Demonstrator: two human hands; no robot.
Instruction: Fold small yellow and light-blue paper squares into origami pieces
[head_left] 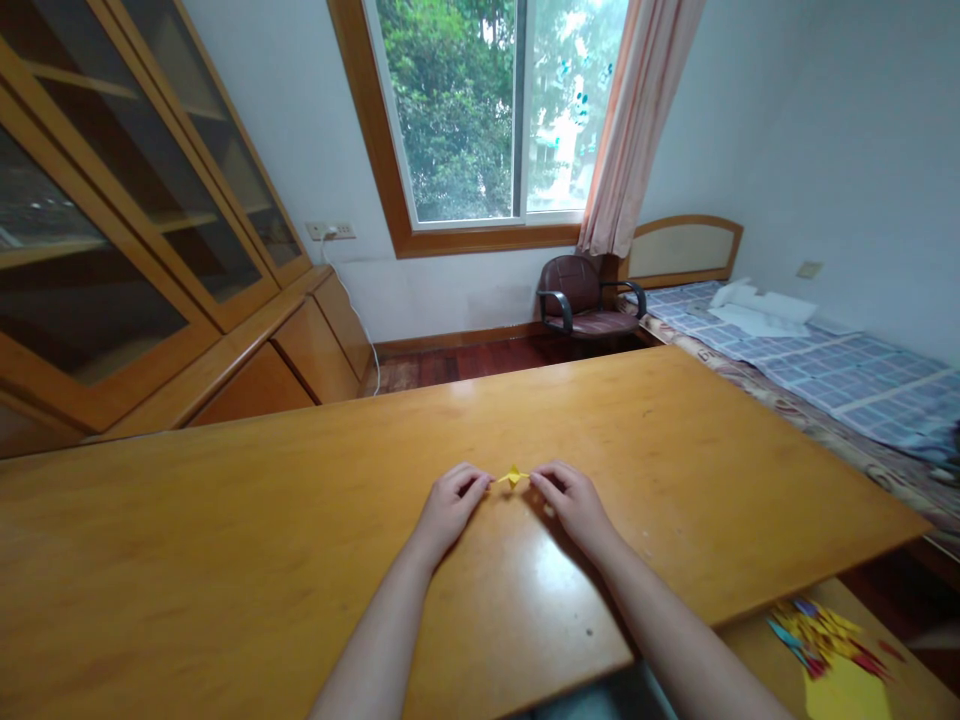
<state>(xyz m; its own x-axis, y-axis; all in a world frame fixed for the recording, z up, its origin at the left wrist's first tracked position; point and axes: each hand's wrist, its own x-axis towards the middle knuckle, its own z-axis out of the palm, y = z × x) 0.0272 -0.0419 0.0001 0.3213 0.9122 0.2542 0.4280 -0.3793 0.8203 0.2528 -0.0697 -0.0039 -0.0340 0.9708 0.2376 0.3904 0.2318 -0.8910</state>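
Observation:
A small yellow folded paper crane (514,477) is held just above the wooden table (247,530), stretched between my two hands. My left hand (453,505) pinches its pointed left end between thumb and fingers. On the other side, my right hand (574,500) grips the right end in a similar pinch. The middle of the crane stands up in a small peak between the fingertips. Its two ends are partly hidden by my fingers.
At lower right, a lower surface holds a pile of colourful folded paper pieces (814,635) and a yellow paper sheet (847,690). Beyond the table stand an armchair (577,295) and a bed (847,370). A glass-door cabinet (210,290) lines the left.

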